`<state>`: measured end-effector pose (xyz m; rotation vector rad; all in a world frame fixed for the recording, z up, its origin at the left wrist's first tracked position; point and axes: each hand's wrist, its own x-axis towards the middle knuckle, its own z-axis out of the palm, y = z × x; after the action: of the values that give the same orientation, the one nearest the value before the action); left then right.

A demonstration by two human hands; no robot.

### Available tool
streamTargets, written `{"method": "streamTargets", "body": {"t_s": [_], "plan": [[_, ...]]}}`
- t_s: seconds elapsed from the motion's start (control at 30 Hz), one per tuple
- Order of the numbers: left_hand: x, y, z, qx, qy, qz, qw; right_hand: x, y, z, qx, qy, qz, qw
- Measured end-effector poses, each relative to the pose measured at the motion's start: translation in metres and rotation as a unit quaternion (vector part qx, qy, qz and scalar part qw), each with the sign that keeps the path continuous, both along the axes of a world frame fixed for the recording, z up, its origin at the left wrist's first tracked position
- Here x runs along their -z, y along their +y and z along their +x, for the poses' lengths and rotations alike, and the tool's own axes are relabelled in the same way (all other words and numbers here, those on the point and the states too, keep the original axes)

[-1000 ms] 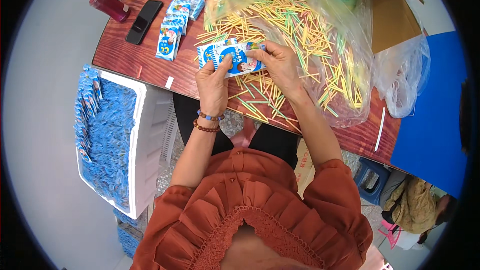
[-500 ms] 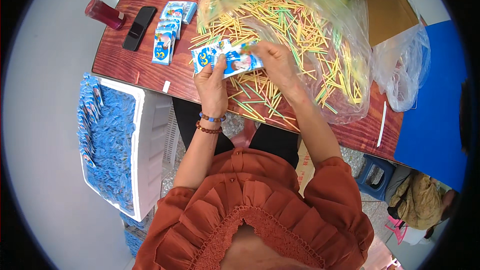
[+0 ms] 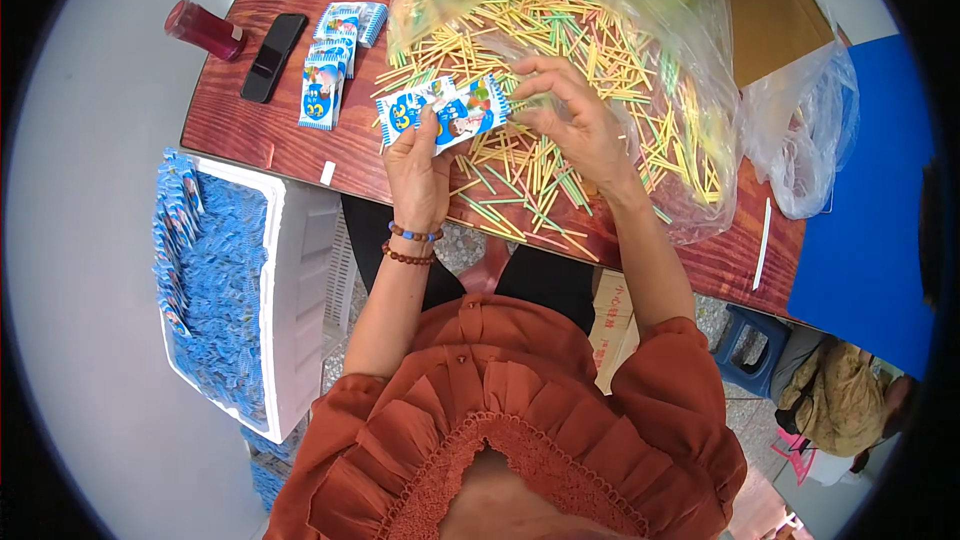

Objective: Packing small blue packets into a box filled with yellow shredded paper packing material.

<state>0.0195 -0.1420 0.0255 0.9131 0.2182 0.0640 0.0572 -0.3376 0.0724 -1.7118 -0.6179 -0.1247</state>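
Between its thumb and fingers my left hand (image 3: 415, 165) pinches blue-and-white packets (image 3: 468, 112), fanned so that at least two show. Just right of them, my right hand (image 3: 575, 125) is lifted with fingers spread and curved, apart from the packets. Below and behind both hands, thin yellow, green and pink sticks (image 3: 540, 175) lie loose on the table. More of them fill a large clear plastic bag (image 3: 690, 205), its mouth toward me. Left of my hands, similar packets (image 3: 322, 90) lie in an overlapping row.
A black phone (image 3: 273, 58) and a red bottle (image 3: 206, 30) are on the red wood-grain table (image 3: 230, 115) at left. Beside it stands a white foam box (image 3: 275, 310) full of blue packets. A cardboard box (image 3: 780, 15) and crumpled clear bag (image 3: 795, 155) are at right.
My right hand has let go of the packets' right end and moved right, its fingers spreading. My left hand keeps hold of the packets, almost in place.
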Motion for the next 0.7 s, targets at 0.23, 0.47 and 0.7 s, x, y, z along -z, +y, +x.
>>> {"method": "streamTargets", "body": {"t_s": [0.23, 0.47, 0.7], "plan": [[0.007, -0.009, -0.002, -0.092, -0.054, 0.039, 0.994, 0.014, 0.003, -0.003, 0.012, -0.03, -0.088, 0.996], [0.0, -0.014, -0.011, -0.056, -0.073, 0.095, 0.991, 0.018, 0.018, -0.009, 0.019, 0.267, 0.091, 0.959], [-0.002, -0.016, -0.01, -0.079, -0.048, 0.108, 0.99, 0.032, 0.018, -0.011, 0.016, 0.197, 0.032, 0.98]]}}
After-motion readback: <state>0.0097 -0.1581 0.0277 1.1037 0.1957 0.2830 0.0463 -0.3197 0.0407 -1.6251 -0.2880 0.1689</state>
